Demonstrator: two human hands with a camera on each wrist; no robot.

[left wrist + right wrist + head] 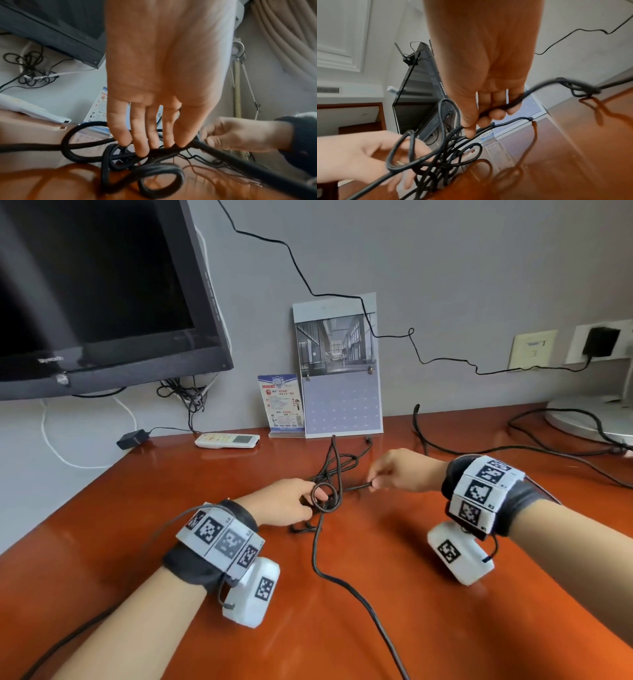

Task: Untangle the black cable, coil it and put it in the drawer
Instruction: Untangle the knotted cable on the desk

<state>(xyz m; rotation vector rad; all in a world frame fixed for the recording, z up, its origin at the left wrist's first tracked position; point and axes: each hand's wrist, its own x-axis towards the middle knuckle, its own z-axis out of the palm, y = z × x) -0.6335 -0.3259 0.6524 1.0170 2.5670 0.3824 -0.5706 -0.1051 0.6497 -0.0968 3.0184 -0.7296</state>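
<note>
The black cable (317,559) lies knotted in a tangle (337,474) on the orange-brown table (445,628), and one strand trails toward the near edge. My left hand (313,498) rests on the tangle with straight fingers, one fingertip through a small loop. In the left wrist view the fingertips (142,152) press on the crossed strands (161,170). My right hand (373,479) pinches a strand just right of the knot and pulls it taut. In the right wrist view the curled fingers (471,129) grip the cable (539,84), and the left hand (368,155) lies behind loose loops.
A dark monitor (85,285) hangs at the left. At the back of the table are a white remote (227,440), a black adapter (132,438), a small card (282,405) and a calendar (342,405). Other cables (513,450) and a round white base (589,419) lie at the right.
</note>
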